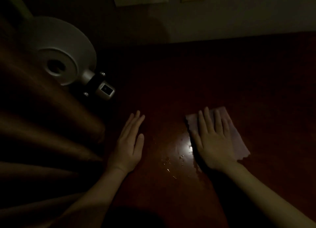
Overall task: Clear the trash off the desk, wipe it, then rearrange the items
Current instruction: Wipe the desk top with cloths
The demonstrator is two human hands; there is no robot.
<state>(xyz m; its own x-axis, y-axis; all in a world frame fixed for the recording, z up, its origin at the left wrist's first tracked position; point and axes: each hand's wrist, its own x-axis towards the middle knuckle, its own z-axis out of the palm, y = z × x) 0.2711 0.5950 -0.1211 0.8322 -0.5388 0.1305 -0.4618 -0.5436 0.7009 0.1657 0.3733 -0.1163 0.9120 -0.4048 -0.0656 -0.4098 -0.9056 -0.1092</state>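
No legible txt or labels anywhere.

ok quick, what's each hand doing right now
Left hand: open, flat on the desk, holding nothing.
Right hand: open, fingers straight, pressing the cloth onto the desk.

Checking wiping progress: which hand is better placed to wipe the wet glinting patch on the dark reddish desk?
Right: right hand presses the pale rectangular cloth beside the wet patch; left hand holds nothing.
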